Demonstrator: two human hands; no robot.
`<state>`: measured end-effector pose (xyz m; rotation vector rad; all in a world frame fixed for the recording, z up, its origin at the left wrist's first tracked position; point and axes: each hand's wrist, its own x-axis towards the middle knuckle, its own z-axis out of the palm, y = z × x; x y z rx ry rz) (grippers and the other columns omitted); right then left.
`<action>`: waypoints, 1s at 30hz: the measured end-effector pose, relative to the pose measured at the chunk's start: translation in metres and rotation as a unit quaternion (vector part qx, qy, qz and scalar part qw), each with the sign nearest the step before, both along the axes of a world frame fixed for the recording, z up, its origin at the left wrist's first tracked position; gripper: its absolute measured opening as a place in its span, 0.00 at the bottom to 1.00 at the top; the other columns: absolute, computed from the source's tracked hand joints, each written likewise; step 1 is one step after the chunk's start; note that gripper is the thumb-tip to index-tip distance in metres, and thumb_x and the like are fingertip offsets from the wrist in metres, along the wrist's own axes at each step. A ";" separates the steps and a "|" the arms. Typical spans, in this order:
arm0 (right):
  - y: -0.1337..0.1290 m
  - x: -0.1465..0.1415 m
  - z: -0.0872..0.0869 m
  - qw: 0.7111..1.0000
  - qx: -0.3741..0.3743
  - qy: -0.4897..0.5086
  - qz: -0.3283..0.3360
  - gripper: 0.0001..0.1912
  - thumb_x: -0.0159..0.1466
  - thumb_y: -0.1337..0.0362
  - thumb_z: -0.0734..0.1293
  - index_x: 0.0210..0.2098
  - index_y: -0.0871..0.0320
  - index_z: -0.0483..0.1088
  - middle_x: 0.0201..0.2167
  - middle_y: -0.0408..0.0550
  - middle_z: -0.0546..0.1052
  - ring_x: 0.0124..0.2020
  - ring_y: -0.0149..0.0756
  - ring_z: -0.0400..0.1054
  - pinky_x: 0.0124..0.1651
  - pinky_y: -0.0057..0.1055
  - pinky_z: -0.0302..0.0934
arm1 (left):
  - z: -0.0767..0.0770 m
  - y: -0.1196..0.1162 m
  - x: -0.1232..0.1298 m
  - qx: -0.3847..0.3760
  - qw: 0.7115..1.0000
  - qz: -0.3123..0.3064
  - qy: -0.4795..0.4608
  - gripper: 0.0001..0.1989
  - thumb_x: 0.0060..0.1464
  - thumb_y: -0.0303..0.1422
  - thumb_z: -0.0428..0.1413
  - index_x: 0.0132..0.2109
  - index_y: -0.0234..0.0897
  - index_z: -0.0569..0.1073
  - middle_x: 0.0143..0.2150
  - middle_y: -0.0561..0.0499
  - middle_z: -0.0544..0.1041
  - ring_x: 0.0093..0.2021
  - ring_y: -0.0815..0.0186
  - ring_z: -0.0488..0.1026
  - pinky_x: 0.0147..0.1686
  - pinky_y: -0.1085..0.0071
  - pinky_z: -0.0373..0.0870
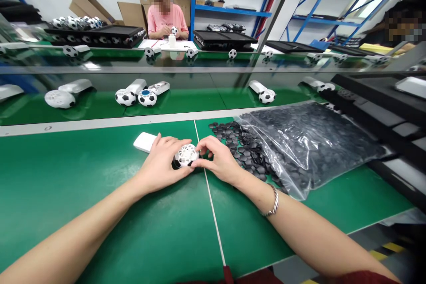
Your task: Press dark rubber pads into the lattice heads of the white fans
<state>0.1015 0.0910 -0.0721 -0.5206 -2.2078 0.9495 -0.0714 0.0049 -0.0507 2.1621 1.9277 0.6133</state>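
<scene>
A white ball-shaped shell [187, 155] with an openwork top and some black patches low on its side rests at the middle of the green table. My left hand [163, 157] wraps round its left side, thumb in front and fingers behind. Beyond that hand a white handle [145, 142] sticks out. My right hand [216, 159] touches the shell's right edge, thumb and forefinger bent close together; anything between them is too small to make out. Loose black pieces [244, 153] lie right of my right hand, beside a clear plastic bag [309, 142] full of them.
Behind the green table [140, 230], a green belt [193, 100] carries white handles with football-patterned heads [125, 97]. Black trays [399, 111] are stacked at the right. Across the belts, a person in a pink shirt [168, 20] holds a small ball.
</scene>
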 end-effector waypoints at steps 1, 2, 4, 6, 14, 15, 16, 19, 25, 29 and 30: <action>0.001 0.000 -0.001 1.000 -0.004 -0.005 -0.002 0.18 0.51 0.61 0.74 0.36 0.59 0.64 0.37 0.43 0.66 0.32 0.26 0.62 0.35 0.23 0.58 | -0.001 0.000 0.000 0.005 1.000 -0.001 -0.001 0.27 0.46 0.45 0.56 0.53 0.41 0.64 0.47 0.48 0.69 0.51 0.58 0.62 0.59 0.47 0.40; 0.001 0.000 -0.001 1.000 -0.008 -0.013 -0.003 0.20 0.51 0.61 0.74 0.38 0.58 0.63 0.40 0.44 0.66 0.33 0.26 0.63 0.35 0.23 0.58 | -0.001 0.000 0.001 0.009 1.000 -0.001 -0.003 0.27 0.46 0.45 0.56 0.52 0.41 0.64 0.46 0.48 0.70 0.50 0.58 0.62 0.59 0.47 0.41; -0.001 -0.002 -0.002 0.999 -0.020 -0.040 0.002 0.21 0.52 0.60 0.73 0.42 0.57 0.62 0.43 0.44 0.67 0.36 0.28 0.64 0.36 0.24 0.58 | -0.002 0.000 0.001 0.018 1.000 0.000 -0.009 0.26 0.46 0.44 0.56 0.52 0.40 0.65 0.45 0.48 0.70 0.49 0.59 0.63 0.58 0.48 0.42; -0.003 -0.004 0.000 0.997 -0.035 -0.069 0.005 0.19 0.55 0.60 0.71 0.43 0.56 0.62 0.41 0.43 0.69 0.39 0.30 0.65 0.37 0.25 0.58 | -0.002 0.001 0.002 0.024 1.000 0.000 -0.016 0.25 0.46 0.43 0.56 0.51 0.39 0.66 0.44 0.48 0.71 0.47 0.59 0.64 0.58 0.49 0.45; 0.022 0.018 0.024 0.985 -0.067 -0.141 -0.068 0.06 0.56 0.65 0.68 0.31 0.61 0.68 0.29 0.41 0.72 0.30 0.27 0.65 0.33 0.23 0.58 | 0.000 0.002 -0.008 -0.001 0.996 -0.092 -0.019 0.30 0.46 0.46 0.57 0.54 0.40 0.61 0.50 0.47 0.68 0.52 0.57 0.61 0.60 0.48 0.38; 0.027 0.025 0.026 0.978 -0.052 -0.180 -0.089 0.05 0.56 0.66 0.68 0.29 0.61 0.68 0.26 0.41 0.71 0.27 0.26 0.65 0.31 0.22 0.57 | 0.001 0.002 -0.009 -0.002 0.995 -0.094 -0.015 0.31 0.45 0.47 0.58 0.54 0.40 0.61 0.50 0.46 0.68 0.54 0.56 0.60 0.60 0.48 0.37; 0.031 0.031 0.028 0.970 -0.043 -0.218 -0.102 0.05 0.56 0.67 0.69 0.27 0.60 0.69 0.24 0.40 0.71 0.26 0.26 0.64 0.29 0.22 0.57 | 0.002 0.002 -0.009 -0.005 0.996 -0.089 -0.010 0.32 0.45 0.47 0.58 0.54 0.39 0.62 0.51 0.46 0.68 0.55 0.54 0.58 0.60 0.47 0.36; 0.032 0.040 0.029 0.946 -0.016 -0.310 -0.094 0.04 0.55 0.67 0.70 0.29 0.59 0.71 0.25 0.39 0.72 0.26 0.26 0.66 0.29 0.21 0.57 | 0.005 0.001 -0.007 -0.041 0.996 -0.080 -0.004 0.29 0.48 0.44 0.56 0.56 0.40 0.61 0.55 0.46 0.65 0.61 0.51 0.49 0.60 0.44 0.35; 0.009 0.026 0.031 0.888 0.137 -0.427 -0.099 0.02 0.58 0.69 0.67 0.32 0.60 0.73 0.32 0.48 0.74 0.35 0.38 0.68 0.36 0.28 0.60 | 0.000 -0.007 0.010 -0.063 0.997 -0.017 -0.048 0.31 0.49 0.38 0.55 0.58 0.40 0.56 0.60 0.46 0.58 0.64 0.51 0.37 0.59 0.47 0.46; 0.003 0.022 0.029 0.880 0.173 -0.425 -0.123 0.07 0.60 0.75 0.61 0.32 0.67 0.71 0.32 0.56 0.72 0.38 0.45 0.67 0.39 0.35 0.59 | -0.002 -0.007 0.010 -0.065 0.991 -0.058 -0.101 0.26 0.48 0.33 0.54 0.55 0.38 0.59 0.59 0.48 0.59 0.65 0.55 0.34 0.61 0.53 0.47; 0.004 0.023 0.028 0.879 0.178 -0.424 -0.125 0.08 0.60 0.76 0.60 0.33 0.66 0.71 0.33 0.56 0.72 0.39 0.44 0.66 0.40 0.35 0.59 | -0.001 -0.006 0.008 -0.074 0.989 -0.075 -0.108 0.26 0.48 0.31 0.53 0.55 0.39 0.59 0.60 0.48 0.58 0.65 0.55 0.35 0.61 0.54 0.46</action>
